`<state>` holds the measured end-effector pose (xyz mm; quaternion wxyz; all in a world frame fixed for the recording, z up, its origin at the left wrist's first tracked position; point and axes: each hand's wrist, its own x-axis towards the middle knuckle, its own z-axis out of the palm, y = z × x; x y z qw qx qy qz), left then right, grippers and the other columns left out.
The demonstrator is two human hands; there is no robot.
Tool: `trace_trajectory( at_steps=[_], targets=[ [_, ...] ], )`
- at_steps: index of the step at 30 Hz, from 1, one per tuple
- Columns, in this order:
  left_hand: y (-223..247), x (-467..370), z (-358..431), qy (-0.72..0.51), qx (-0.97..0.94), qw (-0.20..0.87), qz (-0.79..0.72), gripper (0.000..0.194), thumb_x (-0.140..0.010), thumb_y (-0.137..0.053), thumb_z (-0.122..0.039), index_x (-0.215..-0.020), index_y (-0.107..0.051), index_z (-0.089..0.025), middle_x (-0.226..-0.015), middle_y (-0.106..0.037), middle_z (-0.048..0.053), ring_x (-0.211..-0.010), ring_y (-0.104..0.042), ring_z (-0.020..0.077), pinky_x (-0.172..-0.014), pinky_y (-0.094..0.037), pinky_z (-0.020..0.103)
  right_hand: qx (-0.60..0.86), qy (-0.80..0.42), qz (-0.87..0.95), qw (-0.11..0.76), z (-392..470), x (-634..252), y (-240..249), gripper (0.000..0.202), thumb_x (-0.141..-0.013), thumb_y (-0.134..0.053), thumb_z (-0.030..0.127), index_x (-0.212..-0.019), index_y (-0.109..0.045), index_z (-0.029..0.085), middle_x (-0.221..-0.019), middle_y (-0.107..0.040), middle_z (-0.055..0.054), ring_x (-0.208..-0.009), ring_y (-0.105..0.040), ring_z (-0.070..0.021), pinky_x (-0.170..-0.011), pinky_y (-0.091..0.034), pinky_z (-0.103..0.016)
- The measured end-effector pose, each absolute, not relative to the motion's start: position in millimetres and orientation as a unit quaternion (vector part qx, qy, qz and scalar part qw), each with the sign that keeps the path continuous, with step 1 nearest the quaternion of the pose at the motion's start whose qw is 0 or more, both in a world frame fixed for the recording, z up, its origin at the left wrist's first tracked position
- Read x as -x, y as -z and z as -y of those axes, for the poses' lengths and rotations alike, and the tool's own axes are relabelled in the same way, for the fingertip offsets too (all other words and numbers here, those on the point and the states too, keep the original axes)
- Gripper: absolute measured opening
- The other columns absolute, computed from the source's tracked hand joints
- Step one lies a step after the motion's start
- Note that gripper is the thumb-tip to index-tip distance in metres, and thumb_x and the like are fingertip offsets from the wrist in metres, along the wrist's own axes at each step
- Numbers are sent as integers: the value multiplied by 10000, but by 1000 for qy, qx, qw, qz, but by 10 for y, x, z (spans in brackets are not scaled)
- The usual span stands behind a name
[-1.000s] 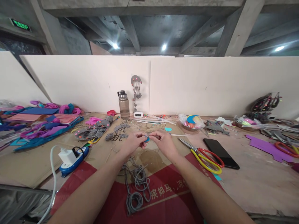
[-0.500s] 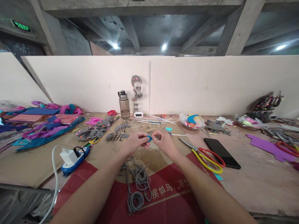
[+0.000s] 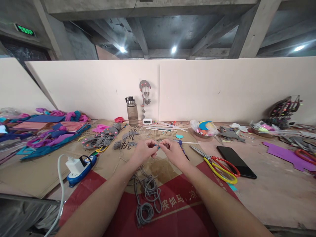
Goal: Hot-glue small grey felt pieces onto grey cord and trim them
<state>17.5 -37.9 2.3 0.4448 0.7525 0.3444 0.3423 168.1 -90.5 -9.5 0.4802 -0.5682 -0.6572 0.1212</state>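
Observation:
A small blue piece (image 3: 156, 145), mostly covered by my fingers, is pinched between my two hands above the cardboard. My left hand (image 3: 146, 152) closes thumb and forefinger on its left side. From the other side, my right hand (image 3: 171, 150) grips it with fingertips drawn together. What kind of piece it is cannot be made out. Loops of grey cord (image 3: 145, 197) lie on the red and brown cardboard (image 3: 182, 214) below my wrists. Grey felt cutouts with pink dots (image 3: 101, 140) are heaped to the left.
Scissors with red and yellow handles (image 3: 217, 166) lie beside a black phone (image 3: 236, 162) on the right. A power strip (image 3: 81, 171) with a white plug sits left. Behind stand a water bottle (image 3: 132, 113), a small clock (image 3: 147, 121) and a hanging grey moon ornament (image 3: 145, 86).
My fingertips have closed in, so less of the blue piece shows. The right hand has shifted slightly left and its fingers extend more. The whole view has moved a little.

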Motion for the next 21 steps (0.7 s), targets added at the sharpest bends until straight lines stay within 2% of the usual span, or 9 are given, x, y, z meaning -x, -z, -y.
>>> trace_trajectory(
  at_steps=[4, 8, 15, 21],
  targets=[
    [-4, -152, 340, -352, -736, 469, -338, 192, -708, -581, -336, -729, -607, -147, -503, -548, -29, -423, -473, 83, -450, -374, 197, 552, -166, 643, 504, 926, -1708, 65, 188, -820, -506, 320, -910, -597, 182, -717, -566, 9, -650, -470, -129, -620, -384, -257],
    [3, -134, 317, -363, -738, 449, -348, 188, -704, -575, -330, -737, -621, -150, -490, -501, -49, -413, -412, 72, -433, -323, 193, 533, -187, 645, 515, 924, -1723, 57, 174, -812, -507, 320, -843, -607, 181, -756, -569, -1, -696, -475, -133, -663, -386, -266],
    [-60, -129, 354, -377, -757, 401, -351, 136, -683, -565, -266, -684, -637, -151, -494, -458, -54, -479, -377, 78, -495, -306, 208, 549, -176, 639, 509, 899, -1716, 96, 167, -773, -571, 327, -816, -649, 186, -636, -499, 21, -628, -426, -129, -607, -349, -257],
    [-34, -148, 346, -365, -769, 397, -345, 142, -686, -566, -270, -693, -644, -151, -513, -473, -51, -479, -368, 76, -494, -300, 210, 565, -161, 631, 507, 865, -1691, 160, 170, -763, -581, 333, -769, -659, 183, -672, -567, 5, -609, -443, -122, -575, -329, -251]
  ],
)
